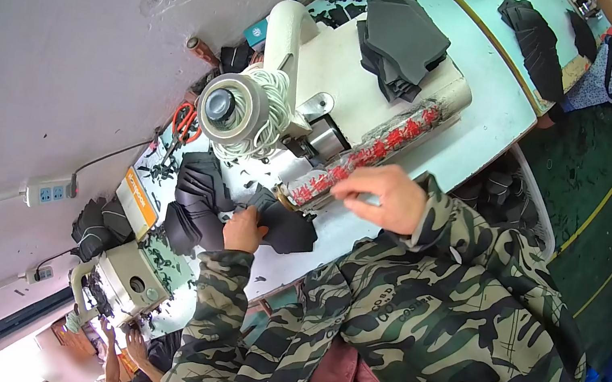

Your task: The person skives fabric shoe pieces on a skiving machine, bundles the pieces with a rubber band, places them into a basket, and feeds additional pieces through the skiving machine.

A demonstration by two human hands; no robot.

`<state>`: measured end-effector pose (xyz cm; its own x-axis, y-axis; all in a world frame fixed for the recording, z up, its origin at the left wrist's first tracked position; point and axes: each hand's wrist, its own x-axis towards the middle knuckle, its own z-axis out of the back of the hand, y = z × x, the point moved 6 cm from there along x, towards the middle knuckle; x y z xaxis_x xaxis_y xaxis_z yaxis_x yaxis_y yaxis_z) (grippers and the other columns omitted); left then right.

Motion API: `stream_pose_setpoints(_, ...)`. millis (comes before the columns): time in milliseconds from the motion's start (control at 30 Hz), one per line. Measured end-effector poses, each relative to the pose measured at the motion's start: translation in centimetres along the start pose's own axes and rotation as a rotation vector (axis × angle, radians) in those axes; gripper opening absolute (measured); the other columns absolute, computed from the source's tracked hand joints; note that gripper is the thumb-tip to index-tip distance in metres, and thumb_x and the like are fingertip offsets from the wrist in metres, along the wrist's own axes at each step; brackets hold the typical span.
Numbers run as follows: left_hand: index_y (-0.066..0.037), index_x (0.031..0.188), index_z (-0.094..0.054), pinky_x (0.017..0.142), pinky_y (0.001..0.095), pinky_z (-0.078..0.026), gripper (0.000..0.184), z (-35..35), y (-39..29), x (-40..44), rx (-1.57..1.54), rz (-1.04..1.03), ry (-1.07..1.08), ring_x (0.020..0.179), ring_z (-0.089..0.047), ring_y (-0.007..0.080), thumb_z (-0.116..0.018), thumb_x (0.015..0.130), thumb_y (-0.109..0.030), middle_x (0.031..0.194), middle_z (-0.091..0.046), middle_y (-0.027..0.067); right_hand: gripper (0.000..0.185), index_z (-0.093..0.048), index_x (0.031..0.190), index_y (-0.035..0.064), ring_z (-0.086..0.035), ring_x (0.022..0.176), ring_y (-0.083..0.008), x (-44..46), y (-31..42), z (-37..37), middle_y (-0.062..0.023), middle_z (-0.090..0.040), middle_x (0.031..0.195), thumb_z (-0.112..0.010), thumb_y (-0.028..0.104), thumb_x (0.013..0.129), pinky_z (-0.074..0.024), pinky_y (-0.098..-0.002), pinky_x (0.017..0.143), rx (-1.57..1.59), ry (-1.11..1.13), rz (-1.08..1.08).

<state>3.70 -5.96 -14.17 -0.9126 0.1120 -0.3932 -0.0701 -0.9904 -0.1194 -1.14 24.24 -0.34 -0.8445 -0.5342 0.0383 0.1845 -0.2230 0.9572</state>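
Note:
Beside the sewing machine point(367, 79), my left hand point(243, 230) pinches a dark fabric piece point(288, 225) lying on the table. Stacked black pieces point(199, 193) fan out just left of that hand. My right hand point(386, 198) hovers at the near end of the machine, by a long strip with red markings point(370, 153). Its fingers are curled together, and a small pale thing shows between them, too small to name. A roll of white cord point(254, 112) sits at the machine's head. Dark grey cut pieces point(405, 37) are piled on the machine bed.
Orange-handled scissors point(185, 123) and black scraps lie near the wall. An orange box point(138, 200) stands by a second machine point(130, 284), where a co-worker's hands point(131, 348) show. A bin of dark pieces point(503, 195) is below the table edge. Another person point(609, 73) is at upper right.

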Motion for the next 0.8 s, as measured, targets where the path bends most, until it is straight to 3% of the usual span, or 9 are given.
stream_pose_setpoints(33, -0.004, 0.078, -0.06, 0.058, 0.0364, -0.047, 0.03, 1.5, -0.5, 0.2, 0.0, 0.0, 0.0, 0.067, -0.063, 0.024, -0.078, 0.073, -0.027, 0.076, -0.063, 0.0078, 0.021, -0.068, 0.099, 0.0042, -0.065, 0.084, -0.0279, -0.1, -0.5, -0.4, -0.014, -0.067, 0.095, -0.063, 0.01, 0.08, -0.0517, -0.0339, 0.075, 0.0, 0.0, 0.0)
stream_pose_setpoints(100, -0.002, 0.08, -0.059, 0.056, 0.0275, -0.045, 0.019, 4.4, -4.4, -0.6, -0.599, -0.033, 0.717, 0.062, -0.057, 0.0121, -0.071, 0.083, -0.017, 0.07, -0.059, 0.0014, 0.024, -0.069, 0.1, 0.0046, -0.064, 0.092, -0.0278, -0.6, -0.6, -2.7, -0.014, -0.066, 0.102, -0.064, 0.011, 0.077, -0.051, -0.0343, 0.08, 0.08, 0.214, 0.227)
stream_pose_setpoints(167, 0.001, 0.087, -0.059, 0.053, 0.0241, -0.044, 0.013, 10.0, -9.4, -2.2, -0.946, -0.264, 0.801, 0.059, -0.052, 0.0078, -0.064, 0.089, -0.011, 0.071, -0.054, 0.0006, 0.027, -0.069, 0.101, 0.0056, -0.063, 0.097, -0.0271, -0.8, -1.2, -3.5, -0.0141, -0.065, 0.109, -0.065, 0.012, 0.076, -0.05, -0.0343, 0.083, 0.064, 0.307, 0.246)
stream_pose_setpoints(233, 0.002, 0.089, -0.057, 0.05, 0.0246, -0.044, 0.012, 11.3, -9.9, -1.5, -1.094, -0.211, 0.673, 0.057, -0.053, 0.0083, -0.058, 0.092, -0.01, 0.069, -0.054, 0.0014, 0.029, -0.068, 0.107, 0.0067, -0.059, 0.107, -0.025, -0.3, -2.7, -4.0, -0.0144, -0.065, 0.109, -0.066, 0.009, 0.078, -0.0459, -0.0358, 0.091, 0.17, 0.377, -0.047)
stream_pose_setpoints(300, 0.002, 0.092, -0.057, 0.048, 0.0254, -0.044, 0.012, 11.7, -9.1, 0.1, -1.057, -0.107, 0.481, 0.051, -0.052, 0.0101, -0.051, 0.094, -0.008, 0.068, -0.053, 0.0032, 0.034, -0.062, 0.114, -0.0014, -0.061, 0.094, -0.0138, -0.3, -3.8, -3.9, -0.0113, -0.065, 0.109, -0.062, 0.002, 0.081, -0.049, -0.0284, 0.083, 0.361, 0.148, -0.352)
stream_pose_setpoints(567, 0.003, 0.104, -0.061, 0.046, 0.0245, -0.039, 0.023, 12.2, -8.3, 3.6, -0.669, 0.05, 0.442, 0.049, -0.048, 0.0079, -0.05, 0.096, -0.016, 0.064, -0.053, 0.001, 0.037, -0.063, 0.112, 0.0012, -0.065, 0.096, -0.0274, 0.8, -4.8, -4.5, -0.0186, -0.065, 0.108, -0.064, 0.011, 0.077, -0.0486, -0.0341, 0.088, 0.266, -0.087, -0.301)
stream_pose_setpoints(700, 0.004, 0.097, -0.064, 0.049, 0.0312, -0.04, 0.029, 12.8, -10.1, 6.7, -0.544, -0.248, 0.273, 0.054, -0.049, 0.0134, -0.056, 0.093, -0.024, 0.066, -0.057, 0.0063, 0.036, -0.064, 0.11, 0.0018, -0.064, 0.094, -0.0297, 0.1, -3.0, -2.8, -0.0181, -0.065, 0.104, -0.064, 0.012, 0.076, -0.049, -0.0358, 0.085, 0.23, -0.094, -0.256)
stream_pose_setpoints(767, 0.004, 0.094, -0.064, 0.048, 0.0316, -0.039, 0.03, 14.3, -12.1, 7.1, -0.541, -0.128, 0.285, 0.053, -0.049, 0.0142, -0.06, 0.09, -0.025, 0.065, -0.057, 0.008, 0.033, -0.064, 0.108, 0.0, -0.062, 0.086, -0.0268, 0.2, -0.6, -0.3, -0.0151, -0.064, 0.096, -0.063, 0.009, 0.077, -0.0488, -0.0334, 0.079, -0.147, -0.024, -0.107)
stream_pose_setpoints(800, 0.004, 0.094, -0.063, 0.047, 0.0314, -0.039, 0.032, 13.2, -11.5, 8.4, -0.589, -0.291, 0.155, 0.051, -0.05, 0.014, -0.064, 0.088, -0.027, 0.066, -0.058, 0.0082, 0.029, -0.066, 0.103, 0.0018, -0.06, 0.081, -0.0317, 0.6, -0.1, 0.8, -0.0154, -0.062, 0.087, -0.064, 0.011, 0.075, -0.0486, -0.0359, 0.074, -0.225, -0.08, 0.013)
